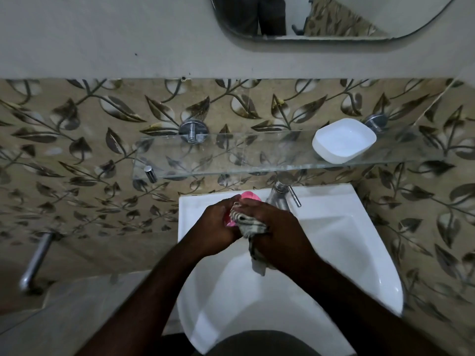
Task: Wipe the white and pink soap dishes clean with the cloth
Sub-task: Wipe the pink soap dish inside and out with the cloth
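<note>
Both hands met above the back edge of the sink [341,242], just left of the tap [280,194]. The left hand [218,223] was curled around the pink soap dish [250,195]. Only the dish's top rim and a sliver of its lower edge showed past the fingers. The right hand [276,228] was closed on the striped cloth [248,224], bunching it against the dish where the two hands touched. A loose tail of cloth hung below the right palm over the basin. The white soap dish [344,140] sat upright near the right end of the glass shelf [231,156], well apart from both hands and touched by neither. A mirror [334,19] hung on the wall above the shelf.
</note>
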Demonstrator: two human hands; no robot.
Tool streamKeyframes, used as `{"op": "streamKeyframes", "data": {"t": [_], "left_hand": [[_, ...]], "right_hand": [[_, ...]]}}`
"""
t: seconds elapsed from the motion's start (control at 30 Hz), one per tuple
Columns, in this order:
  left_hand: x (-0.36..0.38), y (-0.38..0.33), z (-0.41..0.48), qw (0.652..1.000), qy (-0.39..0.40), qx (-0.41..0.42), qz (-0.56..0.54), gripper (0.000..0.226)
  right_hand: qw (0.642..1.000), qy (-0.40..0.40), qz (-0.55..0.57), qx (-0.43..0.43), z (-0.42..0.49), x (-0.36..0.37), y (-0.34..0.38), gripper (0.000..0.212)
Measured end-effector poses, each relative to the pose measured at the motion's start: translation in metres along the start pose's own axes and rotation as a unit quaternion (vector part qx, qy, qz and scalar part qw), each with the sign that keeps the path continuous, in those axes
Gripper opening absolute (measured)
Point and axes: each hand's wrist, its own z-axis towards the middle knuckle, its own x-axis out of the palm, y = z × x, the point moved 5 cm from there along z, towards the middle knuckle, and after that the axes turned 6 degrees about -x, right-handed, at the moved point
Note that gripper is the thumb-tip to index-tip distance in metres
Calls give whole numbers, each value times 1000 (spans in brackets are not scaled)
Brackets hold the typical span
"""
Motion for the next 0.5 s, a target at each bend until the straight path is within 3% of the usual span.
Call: {"op": "streamKeyframes", "data": {"t": [0.1,0.27,0.5], "left_hand": [[-2,0,0,1000,3,-14,12,47],[-3,5,-3,996,12,-25,89,56],[0,13,-7,995,60,-13,77,70]], "right_hand": [[998,-22,51,25,2,-7,2,48],[983,-73,121,112,1,-22,-15,10],[990,-53,57,119,-1,-25,-38,15]]}}
